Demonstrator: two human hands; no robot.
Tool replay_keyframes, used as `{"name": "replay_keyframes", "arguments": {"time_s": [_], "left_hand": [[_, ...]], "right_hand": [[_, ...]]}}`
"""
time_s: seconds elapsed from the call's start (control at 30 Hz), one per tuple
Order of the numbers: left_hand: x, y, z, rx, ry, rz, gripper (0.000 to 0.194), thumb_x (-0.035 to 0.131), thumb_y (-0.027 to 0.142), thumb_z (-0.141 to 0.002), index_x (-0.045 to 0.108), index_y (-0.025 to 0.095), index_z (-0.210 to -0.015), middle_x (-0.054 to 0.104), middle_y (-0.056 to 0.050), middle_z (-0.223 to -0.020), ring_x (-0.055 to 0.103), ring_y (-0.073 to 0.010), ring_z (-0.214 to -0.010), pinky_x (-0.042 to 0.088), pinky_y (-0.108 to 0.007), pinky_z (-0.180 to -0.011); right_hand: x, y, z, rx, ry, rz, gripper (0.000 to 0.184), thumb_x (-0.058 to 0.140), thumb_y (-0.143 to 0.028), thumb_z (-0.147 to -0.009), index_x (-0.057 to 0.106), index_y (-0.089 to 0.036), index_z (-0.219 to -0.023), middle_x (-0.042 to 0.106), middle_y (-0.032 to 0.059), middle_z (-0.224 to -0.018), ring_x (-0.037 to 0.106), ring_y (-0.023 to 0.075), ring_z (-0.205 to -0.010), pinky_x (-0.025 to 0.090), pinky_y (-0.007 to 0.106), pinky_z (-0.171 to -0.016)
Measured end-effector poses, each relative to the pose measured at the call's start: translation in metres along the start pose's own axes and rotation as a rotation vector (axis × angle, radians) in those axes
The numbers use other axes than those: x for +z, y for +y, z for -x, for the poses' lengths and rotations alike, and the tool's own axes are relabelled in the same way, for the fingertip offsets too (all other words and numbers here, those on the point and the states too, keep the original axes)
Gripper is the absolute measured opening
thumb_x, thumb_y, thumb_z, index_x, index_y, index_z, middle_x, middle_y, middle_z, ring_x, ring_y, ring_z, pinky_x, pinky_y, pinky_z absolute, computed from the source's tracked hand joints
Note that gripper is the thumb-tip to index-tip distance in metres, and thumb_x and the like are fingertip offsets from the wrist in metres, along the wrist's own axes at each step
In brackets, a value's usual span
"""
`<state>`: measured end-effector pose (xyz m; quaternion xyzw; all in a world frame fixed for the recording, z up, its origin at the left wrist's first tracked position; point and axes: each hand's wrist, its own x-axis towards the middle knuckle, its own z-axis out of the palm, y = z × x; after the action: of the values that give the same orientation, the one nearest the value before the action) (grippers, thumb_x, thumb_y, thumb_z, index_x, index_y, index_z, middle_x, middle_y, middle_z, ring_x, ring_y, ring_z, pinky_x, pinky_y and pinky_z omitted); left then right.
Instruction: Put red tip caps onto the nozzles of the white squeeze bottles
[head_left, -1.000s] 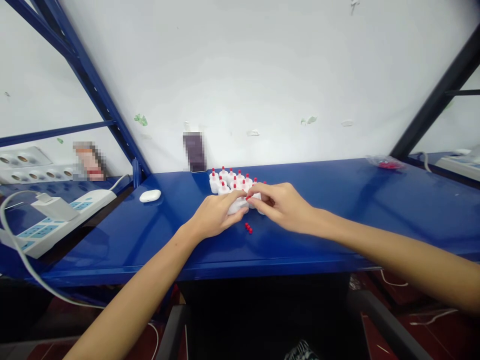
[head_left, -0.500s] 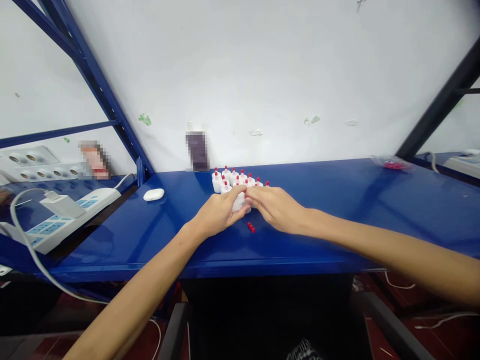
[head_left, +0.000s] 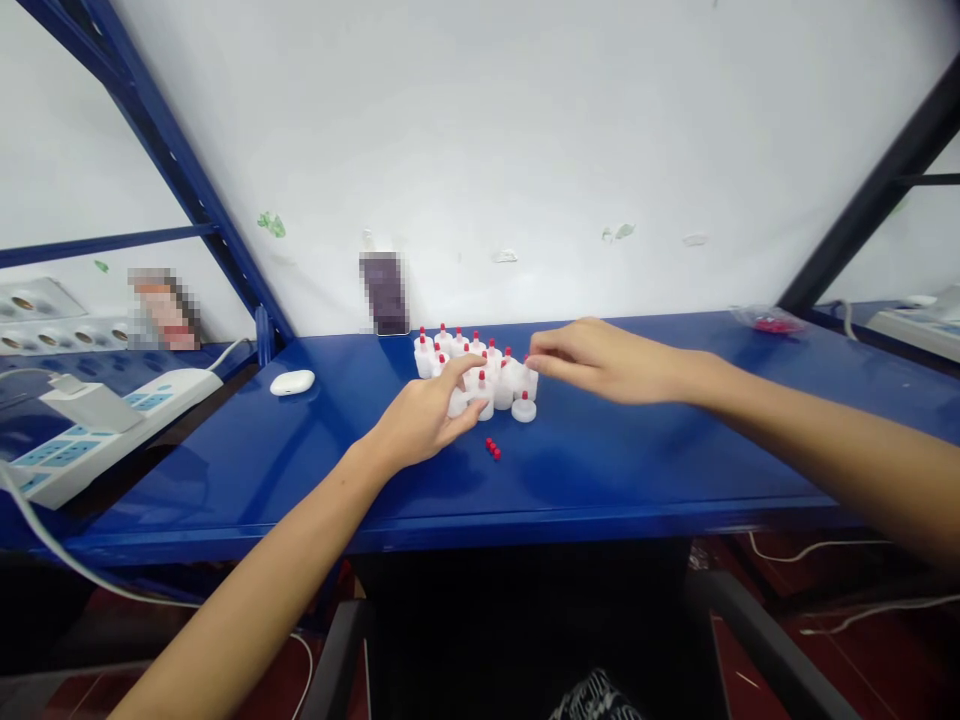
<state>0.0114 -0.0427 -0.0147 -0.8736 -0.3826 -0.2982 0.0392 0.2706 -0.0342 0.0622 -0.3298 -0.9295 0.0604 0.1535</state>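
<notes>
My left hand curves its thumb and fingers around a small white plastic bottle, partly hidden by the hand. Another white bottle with a red tip stands beside the thumb. My right hand pinches at the red tip of a bottle at the right edge of the group; the fingers partly cover it. In front of that bottle lies a low white cap with a red tip. Several more white bottles with red tips stand close together behind my left hand.
Small red caps lie in a short row on the blue table. A white earbud case sits to the left, near a power strip. A phone leans on the wall. A clear bag holds red pieces.
My hands have parted. The right hand has moved right and slightly back to the edge bottle, while the left stays around a bottle. The white cap on the table now shows.
</notes>
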Motion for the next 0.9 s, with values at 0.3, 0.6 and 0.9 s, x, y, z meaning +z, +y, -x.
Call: {"name": "replay_keyframes", "arguments": {"time_s": [0.3,0.6,0.9], "left_hand": [[-0.001,0.001,0.002,0.060,-0.078,-0.033,0.034,0.042,0.037,-0.099,0.050,0.020,-0.127,0.071,-0.006,-0.102,0.069,-0.0188,-0.080,0.048,-0.027,-0.072],[-0.001,0.002,0.001,0.049,-0.113,-0.026,0.031,0.042,0.037,-0.099,0.051,0.021,-0.124,0.072,-0.004,-0.101,0.068,-0.0179,-0.076,0.047,-0.027,-0.071],[0.000,0.000,0.002,0.080,-0.097,-0.049,0.030,0.042,0.036,-0.099,0.052,0.020,-0.122,0.073,-0.004,-0.100,0.069,-0.0180,-0.078,0.046,-0.027,-0.069]], "right_hand": [[0.010,0.008,-0.009,0.106,-0.196,0.162,0.038,0.040,-0.034,-0.098,0.052,-0.018,-0.066,0.055,0.0023,-0.062,0.043,0.0123,-0.052,0.027,0.030,-0.055],[0.013,0.001,-0.009,0.102,-0.009,0.127,0.032,0.043,-0.038,-0.098,0.061,-0.017,-0.082,0.056,0.0005,-0.060,0.042,0.0113,-0.051,0.026,0.028,-0.056],[0.064,-0.039,0.007,-0.008,-0.181,0.195,0.031,0.049,-0.041,-0.095,0.065,-0.014,-0.094,0.063,0.0056,-0.064,0.050,0.0146,-0.052,0.024,0.028,-0.052]]}}
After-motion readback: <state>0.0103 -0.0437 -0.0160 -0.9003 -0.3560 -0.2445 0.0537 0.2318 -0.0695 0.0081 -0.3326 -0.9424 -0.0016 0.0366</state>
